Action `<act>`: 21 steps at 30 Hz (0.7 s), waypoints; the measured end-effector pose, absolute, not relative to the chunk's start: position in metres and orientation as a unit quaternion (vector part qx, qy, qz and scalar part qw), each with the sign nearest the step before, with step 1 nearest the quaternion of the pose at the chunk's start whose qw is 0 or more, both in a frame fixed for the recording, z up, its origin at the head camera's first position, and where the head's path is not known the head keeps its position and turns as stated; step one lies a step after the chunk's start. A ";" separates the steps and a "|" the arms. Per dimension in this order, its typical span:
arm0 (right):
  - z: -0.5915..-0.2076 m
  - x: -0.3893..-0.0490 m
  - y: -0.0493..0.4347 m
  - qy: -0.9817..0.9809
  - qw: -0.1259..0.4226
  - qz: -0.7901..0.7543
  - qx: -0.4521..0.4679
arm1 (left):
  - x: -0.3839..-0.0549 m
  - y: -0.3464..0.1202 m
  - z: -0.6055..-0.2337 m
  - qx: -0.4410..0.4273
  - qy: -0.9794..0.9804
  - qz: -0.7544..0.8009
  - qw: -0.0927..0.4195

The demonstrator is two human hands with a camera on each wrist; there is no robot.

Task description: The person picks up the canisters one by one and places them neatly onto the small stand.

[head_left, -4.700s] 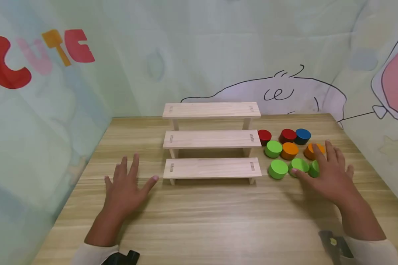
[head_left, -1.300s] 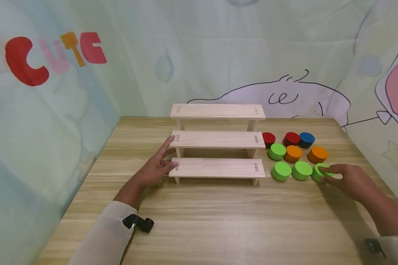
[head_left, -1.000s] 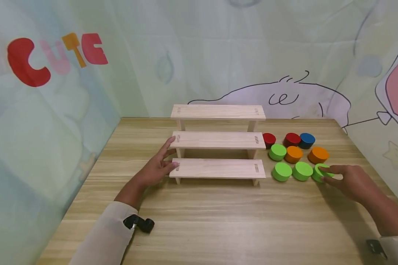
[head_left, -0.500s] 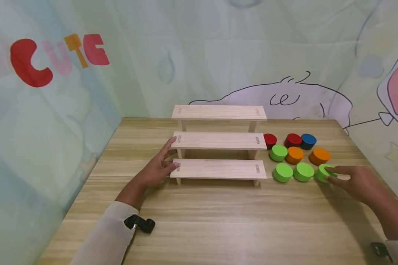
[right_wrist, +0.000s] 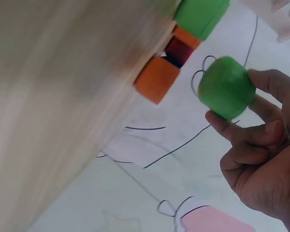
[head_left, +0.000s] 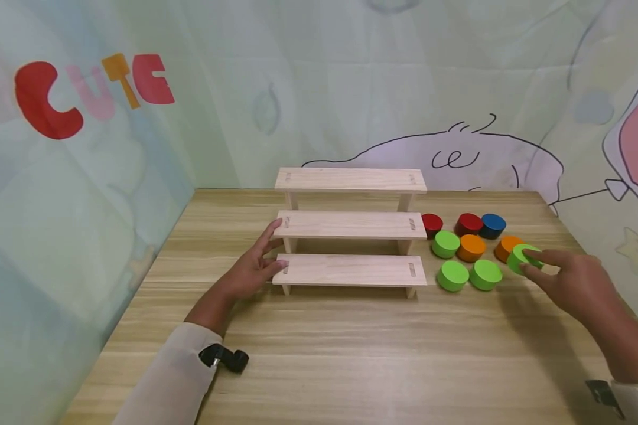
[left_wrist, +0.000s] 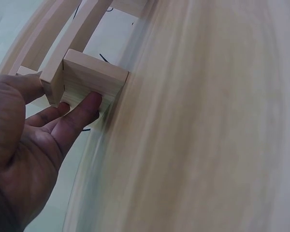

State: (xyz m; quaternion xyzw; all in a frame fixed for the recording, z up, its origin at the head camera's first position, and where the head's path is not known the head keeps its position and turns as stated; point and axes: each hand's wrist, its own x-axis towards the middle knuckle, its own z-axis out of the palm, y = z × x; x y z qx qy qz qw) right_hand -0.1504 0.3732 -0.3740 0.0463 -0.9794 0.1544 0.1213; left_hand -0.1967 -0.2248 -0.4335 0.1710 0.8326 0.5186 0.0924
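My right hand [head_left: 582,286] pinches a green round block [head_left: 518,260] between thumb and fingers. It is held above the table, as the right wrist view shows the green block [right_wrist: 225,87] apart from the wood, and overlaps an orange block [head_left: 505,248] in the head view. My left hand [head_left: 250,268] grips the left end of a three-tier wooden stand [head_left: 351,270]. Its thumb lies on the lowest shelf's edge and a finger reaches the middle shelf. In the left wrist view, fingertips of the left hand [left_wrist: 34,154] press against the stand's leg [left_wrist: 94,70].
Right of the stand, several round blocks lie on the wooden table [head_left: 340,354]: green [head_left: 453,275], orange [head_left: 471,248], red [head_left: 469,224] and blue [head_left: 492,226]. A printed cloth backdrop [head_left: 319,88] rises behind and beside the table.
Earlier, both hands hovered open-fingered; then the left took the stand's end and the right pinched the rightmost green block. In the last half second that block has risen off the table.
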 end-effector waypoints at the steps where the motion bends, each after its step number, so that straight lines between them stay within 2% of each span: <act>1: -0.372 -0.150 0.370 -0.978 0.133 0.155 0.044 | -0.197 -0.225 -0.433 0.169 0.833 0.519 0.093; 9: -0.361 -0.148 0.345 -0.962 0.218 0.160 0.022 | -0.196 -0.224 -0.433 0.184 0.827 0.523 0.088; 13: -0.361 -0.152 0.337 -0.945 0.273 0.172 0.046 | -0.196 -0.224 -0.433 0.181 0.829 0.522 0.088; 21: -0.353 -0.165 0.318 -0.915 0.341 0.189 0.103 | -0.196 -0.226 -0.433 0.177 0.828 0.525 0.092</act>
